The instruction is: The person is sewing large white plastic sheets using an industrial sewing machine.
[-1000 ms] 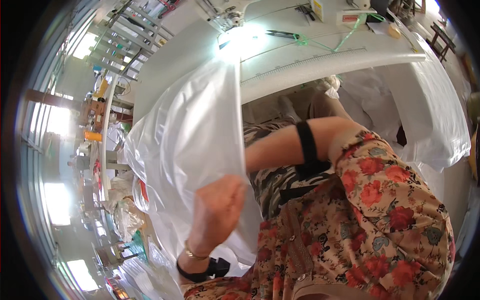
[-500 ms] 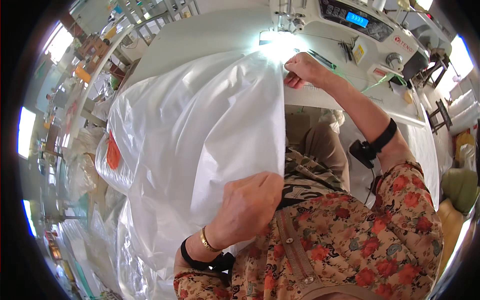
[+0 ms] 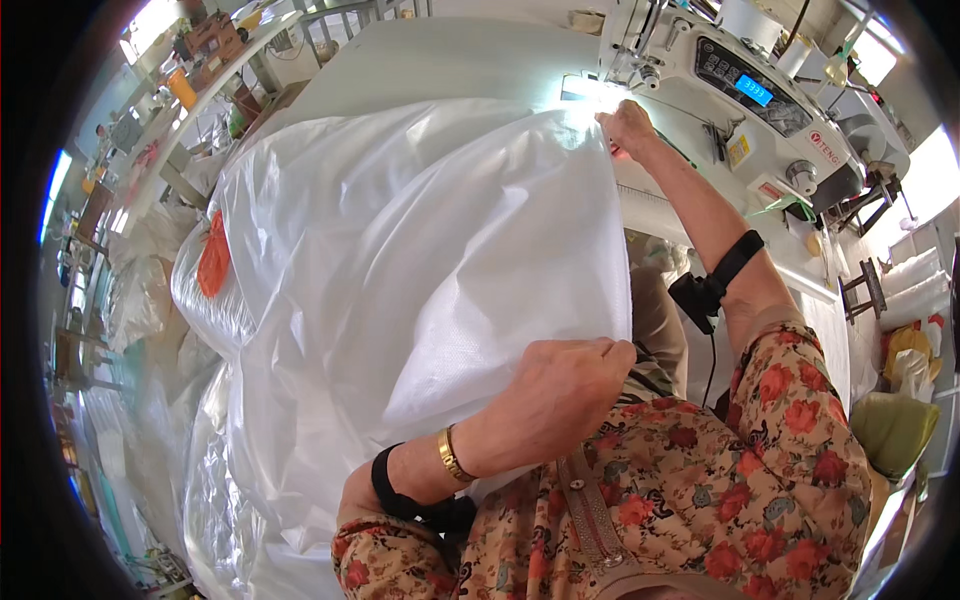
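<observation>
A large sheet of white woven plastic fabric [image 3: 500, 260] spreads over the left of the sewing table and hangs down toward me. My left hand [image 3: 575, 390] is closed on its right edge near my lap, the fingers pinched together. Up by the needle, my right hand [image 3: 628, 130] pinches the same edge where it meets the lit needle area. Between the two hands the edge runs taut. A white sewing machine [image 3: 720, 75] with a small blue display stands over the far part of the edge. Its bright lamp washes out the needle and presser foot.
An orange tied bundle [image 3: 213, 258] lies at the left on clear plastic wrapping. Small dark tools [image 3: 716, 142] and a white bottle with a yellow label [image 3: 740, 150] sit beside the machine. A dark stool [image 3: 863, 291] and an olive cushion [image 3: 893, 432] are at the right.
The whole view has shifted slightly. My left hand has moved right and a little up with the edge, and the fabric between the hands is stretched. My right hand stays by the needle.
</observation>
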Available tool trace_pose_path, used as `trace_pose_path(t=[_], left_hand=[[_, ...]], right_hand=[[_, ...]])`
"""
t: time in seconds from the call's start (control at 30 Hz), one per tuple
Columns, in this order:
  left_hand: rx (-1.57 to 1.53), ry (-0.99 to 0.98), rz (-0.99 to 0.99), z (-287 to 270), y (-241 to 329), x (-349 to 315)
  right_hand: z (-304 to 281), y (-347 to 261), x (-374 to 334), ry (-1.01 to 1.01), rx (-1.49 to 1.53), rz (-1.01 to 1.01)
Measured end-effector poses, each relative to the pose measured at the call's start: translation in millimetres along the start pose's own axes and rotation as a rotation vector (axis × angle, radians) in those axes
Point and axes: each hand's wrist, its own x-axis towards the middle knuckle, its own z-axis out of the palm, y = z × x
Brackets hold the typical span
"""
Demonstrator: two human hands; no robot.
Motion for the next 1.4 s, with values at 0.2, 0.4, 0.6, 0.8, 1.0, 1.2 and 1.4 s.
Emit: trace_pose_path(t=[0.2,0.4,0.6,0.8,1.0,1.2,1.4], left_hand=[[0.012,-0.161,-0.033,6.9,-2.8,-1.6],[-0.035,-0.036,0.069,17.5,-7.3,3.6],[-0.018,-0.061,0.078,30.6,-10.7,2.3],[0.015,-0.167,0.056,44.2,-15.3,-1.5],[-0.018,-0.286,0.025,47.2,-23.2,-1.1],[-0.057,-0.293,0.014,48.1,-25.8,-2.0],[0.014,-0.266,0.022,50.4,-28.2,5.2]], right_hand=[[7.3,-17.4,5.6,0.085,-0.383,0.1],[8.3,-13.8,5.2,0.206,-0.48,0.02],[11.8,-14.4,-5.0,0.137,-0.758,-0.166],[16.6,-11.9,-15.4,0.229,-0.763,-0.239],[10.3,-14.7,-25.3,0.065,-0.893,-0.346],[4.6,-22.7,-33.2,-0.021,-0.864,-0.336],[7.8,-20.6,-26.3,-0.051,-0.932,-0.363]])
